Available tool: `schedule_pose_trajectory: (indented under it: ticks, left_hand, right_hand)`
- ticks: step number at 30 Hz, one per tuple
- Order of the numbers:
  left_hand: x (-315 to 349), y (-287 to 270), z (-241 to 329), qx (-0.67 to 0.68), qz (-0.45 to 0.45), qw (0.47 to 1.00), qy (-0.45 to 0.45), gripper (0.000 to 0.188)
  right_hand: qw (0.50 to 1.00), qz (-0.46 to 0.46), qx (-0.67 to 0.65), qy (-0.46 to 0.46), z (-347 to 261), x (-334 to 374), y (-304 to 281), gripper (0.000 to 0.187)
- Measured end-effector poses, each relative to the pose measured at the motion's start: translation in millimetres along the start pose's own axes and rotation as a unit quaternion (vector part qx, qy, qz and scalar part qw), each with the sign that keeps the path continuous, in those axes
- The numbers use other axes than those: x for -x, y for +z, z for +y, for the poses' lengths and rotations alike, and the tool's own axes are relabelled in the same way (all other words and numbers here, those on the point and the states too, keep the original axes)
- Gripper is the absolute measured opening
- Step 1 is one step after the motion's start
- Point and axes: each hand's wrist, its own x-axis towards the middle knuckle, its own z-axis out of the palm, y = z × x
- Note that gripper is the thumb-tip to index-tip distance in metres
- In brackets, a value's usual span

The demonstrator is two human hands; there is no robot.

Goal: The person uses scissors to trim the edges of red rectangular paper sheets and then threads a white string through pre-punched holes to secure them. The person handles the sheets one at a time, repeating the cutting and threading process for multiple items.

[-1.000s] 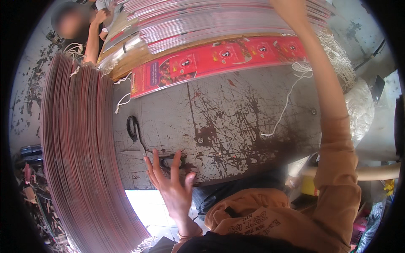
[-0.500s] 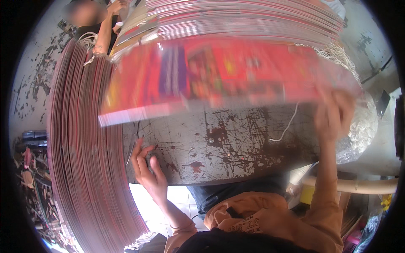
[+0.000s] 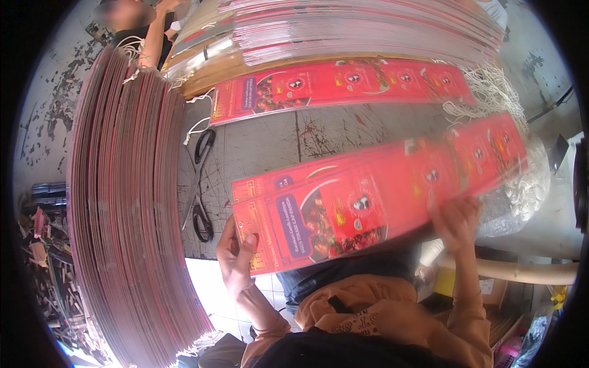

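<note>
A long red printed panel (image 3: 405, 196) with food pictures is held slantwise above the near side of the table. My left hand (image 3: 236, 254) grips its left end, thumb flat on the printed face. At the lower edge toward the right, my right hand (image 3: 457, 224) is closed on the panel, slightly blurred. What looks like a second layer shows along the panel's upper edge. Farther back, a similar red panel (image 3: 343, 89) lies flat, white cord near its left end. Black-handled scissors (image 3: 204, 226) rest left of the held panel.
A tall stack of panels (image 3: 123, 202) stands along the left side. Another stack (image 3: 368, 30) lies at the back. White cords (image 3: 494, 92) and a clear plastic bag (image 3: 524, 190) sit at the right. Another person's arm (image 3: 153, 43) shows at upper left.
The blurred red panel at the back is now sharp and lies flat there. My left hand, empty before, grips a red panel. My right hand has come nearer, also on it. The scissors show fully.
</note>
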Motion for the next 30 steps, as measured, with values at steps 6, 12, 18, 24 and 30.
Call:
schedule_pose_trajectory:
  ticks: [6,12,18,24,30]
  left_hand:
    - [-3.6,15.0,3.2,0.008,0.04,0.999,-0.015,0.038]
    - [5.5,6.7,-3.7,0.147,0.072,0.982,-0.093,0.034]
    - [11.3,-11.2,-19.5,-0.4,0.014,0.783,0.476,0.064]
    - [18.4,-19.9,-6.0,0.062,0.054,0.994,0.077,0.052]
    - [6.8,-18.0,16.4,0.16,0.2,0.962,0.097,0.047]
  right_hand:
    - [0.988,0.001,0.062,0.142,21.1,-25.4,-2.9,0.028]
    - [0.927,0.004,-0.122,0.355,6.1,-6.6,-1.2,0.03]
    - [0.946,-0.141,-0.232,0.179,-5.0,-10.4,5.6,0.029]
    - [0.894,-0.281,-0.217,0.272,1.2,14.7,11.3,0.026]
    - [0.832,-0.309,-0.099,0.451,77.6,108.4,-45.5,0.04]
